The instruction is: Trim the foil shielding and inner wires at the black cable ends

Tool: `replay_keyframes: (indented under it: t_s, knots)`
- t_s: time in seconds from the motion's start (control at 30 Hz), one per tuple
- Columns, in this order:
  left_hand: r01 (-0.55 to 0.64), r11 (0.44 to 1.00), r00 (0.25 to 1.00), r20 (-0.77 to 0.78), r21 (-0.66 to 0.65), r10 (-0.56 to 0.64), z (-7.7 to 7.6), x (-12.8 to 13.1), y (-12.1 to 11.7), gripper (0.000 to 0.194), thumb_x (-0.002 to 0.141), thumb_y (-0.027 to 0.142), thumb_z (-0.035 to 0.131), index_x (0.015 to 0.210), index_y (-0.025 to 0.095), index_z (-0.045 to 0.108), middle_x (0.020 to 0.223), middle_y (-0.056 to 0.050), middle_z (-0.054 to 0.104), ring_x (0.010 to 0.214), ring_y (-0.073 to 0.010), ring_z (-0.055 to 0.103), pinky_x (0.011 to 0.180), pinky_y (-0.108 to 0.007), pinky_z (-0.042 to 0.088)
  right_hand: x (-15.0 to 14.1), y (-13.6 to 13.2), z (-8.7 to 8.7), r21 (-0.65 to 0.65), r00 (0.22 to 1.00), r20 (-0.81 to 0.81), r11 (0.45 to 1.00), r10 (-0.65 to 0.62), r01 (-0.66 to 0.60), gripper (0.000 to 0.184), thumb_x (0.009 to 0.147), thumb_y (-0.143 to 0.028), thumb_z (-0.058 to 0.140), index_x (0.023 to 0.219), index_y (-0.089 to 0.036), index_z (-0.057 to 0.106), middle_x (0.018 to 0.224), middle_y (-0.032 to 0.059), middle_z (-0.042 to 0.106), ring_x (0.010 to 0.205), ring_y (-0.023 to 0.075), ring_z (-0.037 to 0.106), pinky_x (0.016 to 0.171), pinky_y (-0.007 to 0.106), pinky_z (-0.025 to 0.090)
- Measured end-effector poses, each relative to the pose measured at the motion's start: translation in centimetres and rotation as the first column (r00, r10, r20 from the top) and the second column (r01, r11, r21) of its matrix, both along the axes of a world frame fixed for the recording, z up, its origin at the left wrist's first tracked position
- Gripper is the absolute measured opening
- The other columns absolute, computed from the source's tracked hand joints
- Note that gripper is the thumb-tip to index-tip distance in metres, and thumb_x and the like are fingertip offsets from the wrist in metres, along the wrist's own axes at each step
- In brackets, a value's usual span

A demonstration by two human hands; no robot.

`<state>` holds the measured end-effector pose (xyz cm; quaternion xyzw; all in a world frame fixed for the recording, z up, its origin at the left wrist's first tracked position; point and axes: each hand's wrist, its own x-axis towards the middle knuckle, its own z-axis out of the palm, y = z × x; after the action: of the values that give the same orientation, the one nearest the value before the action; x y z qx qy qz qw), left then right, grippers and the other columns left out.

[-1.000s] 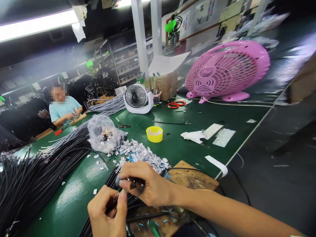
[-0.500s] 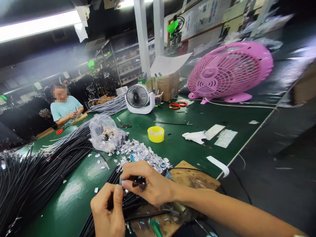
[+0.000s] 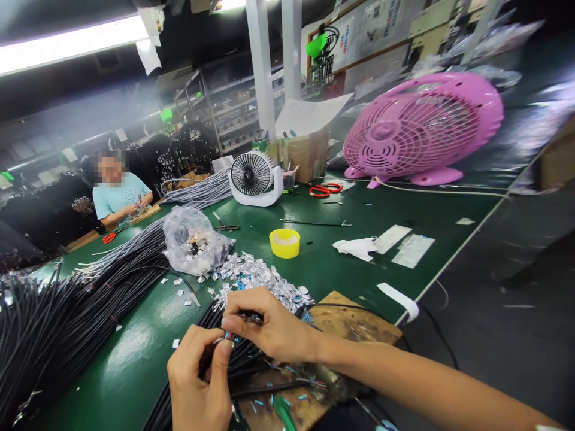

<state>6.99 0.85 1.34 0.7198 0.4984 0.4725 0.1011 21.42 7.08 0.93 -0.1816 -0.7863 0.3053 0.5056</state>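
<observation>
Both my hands meet over a bundle of black cables. My left hand (image 3: 200, 377) is closed, thumb against forefinger, on a cable end; most of the cable is hidden by the fingers. Short thin coloured wires (image 3: 228, 336) show between the two hands. My right hand (image 3: 265, 326) pinches these wires from the other side, fingers curled. Under the hands lies a worn wooden board (image 3: 354, 320) with blue scraps. A black cable with a frayed bare end (image 3: 309, 383) and a green-handled tool (image 3: 283, 413) rest there.
Foil scraps (image 3: 265, 281) are heaped beyond my hands, beside a clear plastic bag (image 3: 191, 236). Black cables (image 3: 90, 311) spread along the left. A yellow tape ring (image 3: 284, 244), red-handled scissors (image 3: 324, 190), a white fan (image 3: 254, 178) and a pink fan (image 3: 422, 129) stand farther back. A co-worker (image 3: 119, 191) sits far left.
My fingertips have shifted slightly, and the coloured wires between them now show more clearly. My left hand has moved a little up and right in view. The whole view has drifted slightly.
</observation>
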Motion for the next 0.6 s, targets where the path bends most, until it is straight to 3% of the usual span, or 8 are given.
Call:
replay_keyframes:
  t_s: [0.17, 0.6]
  knots:
    - [-0.016, 1.000, 1.000, 0.025, 0.001, 0.016, 0.33, -0.08, -0.06, 0.020, 0.084, 0.025, 0.048, 0.071, 0.019, 0.063, 0.064, -0.002, 0.061, 0.058, -0.0136, 0.057, 0.053, -0.023, 0.043, 0.15, -0.27, 0.17, 0.116, 0.999, 0.015, 0.993, -0.041, 0.039, 0.013, 0.079, -0.017, 0.049, 0.067, -0.017, 0.046, 0.059, -0.0017, 0.045, 0.053, 0.0104, 0.039, 0.049, 0.022, 0.033]
    - [-0.129, 0.991, 0.989, 0.073, -0.037, 0.131, -0.09, -0.09, 0.13, 0.023, 0.085, 0.028, 0.048, 0.069, 0.019, 0.062, 0.061, -0.001, 0.062, 0.056, -0.0135, 0.058, 0.053, -0.022, 0.044, 0.00, -0.34, 0.14, 0.109, 0.989, 0.073, 0.987, -0.127, 0.119, 0.008, 0.074, -0.012, 0.049, 0.067, -0.015, 0.052, 0.057, -0.0011, 0.050, 0.051, 0.0105, 0.042, 0.049, 0.022, 0.036]
